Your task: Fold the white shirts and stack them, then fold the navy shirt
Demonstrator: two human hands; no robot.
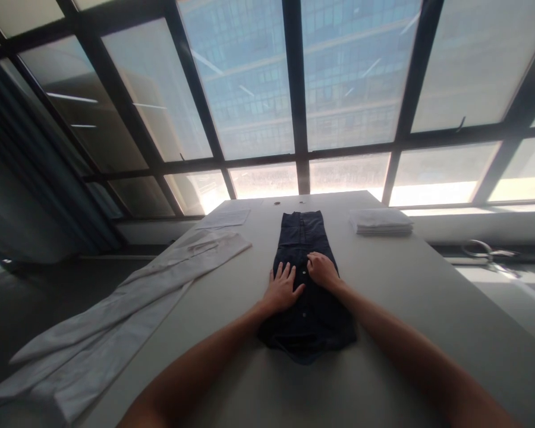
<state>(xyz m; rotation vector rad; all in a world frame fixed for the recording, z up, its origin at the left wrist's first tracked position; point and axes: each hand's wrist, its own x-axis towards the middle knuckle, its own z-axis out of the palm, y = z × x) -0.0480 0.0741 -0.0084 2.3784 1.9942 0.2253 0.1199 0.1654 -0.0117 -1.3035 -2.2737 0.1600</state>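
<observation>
A dark navy button-up shirt (310, 306) lies folded into a long narrow shape, its collar toward me and its button placket up the middle. My left hand (282, 290) rests on the left half of the shirt, palm down with the fingers spread. On the other side of the placket, my right hand (323, 270) is closed, its curled fingers pinching the shirt cloth near the buttons. The fingertips of this hand are partly hidden.
The shirt is on a white table (232, 291). Rumpled white cloth (160, 279) hangs over its left edge, with a flat white sheet (225, 219) behind. A folded white stack (381, 222) sits at the right. Two small items lie near the far edge, before large windows.
</observation>
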